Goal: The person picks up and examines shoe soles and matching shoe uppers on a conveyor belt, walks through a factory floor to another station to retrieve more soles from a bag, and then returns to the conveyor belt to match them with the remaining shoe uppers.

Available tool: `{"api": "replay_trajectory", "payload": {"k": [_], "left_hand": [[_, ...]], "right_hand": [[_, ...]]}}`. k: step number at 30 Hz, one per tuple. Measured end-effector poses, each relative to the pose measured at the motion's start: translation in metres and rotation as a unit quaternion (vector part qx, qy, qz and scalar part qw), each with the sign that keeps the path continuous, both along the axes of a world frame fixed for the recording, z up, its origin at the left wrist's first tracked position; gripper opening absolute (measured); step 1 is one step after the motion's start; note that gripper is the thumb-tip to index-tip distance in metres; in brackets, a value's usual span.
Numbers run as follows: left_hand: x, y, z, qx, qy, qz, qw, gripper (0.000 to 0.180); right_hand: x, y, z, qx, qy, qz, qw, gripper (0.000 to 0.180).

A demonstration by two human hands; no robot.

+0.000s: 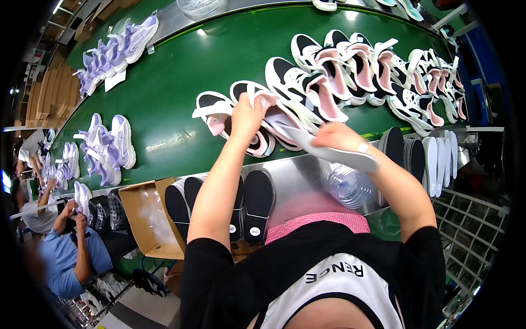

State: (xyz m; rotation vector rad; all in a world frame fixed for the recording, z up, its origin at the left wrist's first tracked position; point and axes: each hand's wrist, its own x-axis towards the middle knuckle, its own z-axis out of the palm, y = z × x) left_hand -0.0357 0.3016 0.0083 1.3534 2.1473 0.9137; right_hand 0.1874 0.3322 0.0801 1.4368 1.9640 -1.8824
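Observation:
My left hand (pixel 246 116) is closed on the tongue and collar of a white, black and pink sneaker (pixel 300 116) on the green conveyor belt. A light grey insole (pixel 350 158) is pinched in my right hand (pixel 335 137). Its far end reaches to the opening of that sneaker; how deep it goes in is hard to tell. Just left of it lies another sneaker of the same kind (pixel 211 101), its pink lining showing beside my left wrist.
More such sneakers (pixel 323 82) run along the belt (pixel 181 71) to the right. Purple-and-white sneakers (pixel 107 148) stand at left. Black insoles (pixel 258 197), an open carton (pixel 129 205) and a clear plastic bowl (pixel 348 183) line the near edge. A co-worker (pixel 76 252) sits at left.

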Motion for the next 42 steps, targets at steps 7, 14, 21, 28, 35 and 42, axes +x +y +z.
{"api": "replay_trajectory", "payload": {"k": [7,14,21,28,35,42], "left_hand": [[-0.001,0.002,-0.001,-0.017,0.028,0.010,0.999,0.024],[-0.003,0.003,-0.008,-0.002,0.027,0.037,0.999,0.023],[-0.005,0.000,-0.009,0.030,0.011,0.023,0.999,0.023],[-0.009,-0.005,-0.010,0.035,-0.037,0.025,0.998,0.022],[-0.008,0.000,-0.005,0.027,-0.017,0.023,0.999,0.023],[-0.004,0.002,-0.006,0.015,0.014,0.033,0.999,0.023]], "right_hand": [[-0.094,-0.015,-0.049,0.371,-0.262,0.232,0.860,0.025],[-0.068,-0.024,0.015,0.297,-0.325,0.324,0.838,0.023],[-0.113,-0.008,-0.048,0.405,-0.268,0.356,0.798,0.016],[-0.123,0.001,-0.090,0.386,-0.277,0.395,0.786,0.018],[-0.146,0.015,-0.083,0.252,-0.366,0.533,0.720,0.028],[-0.135,0.015,-0.050,0.293,-0.312,0.545,0.721,0.023]]}}
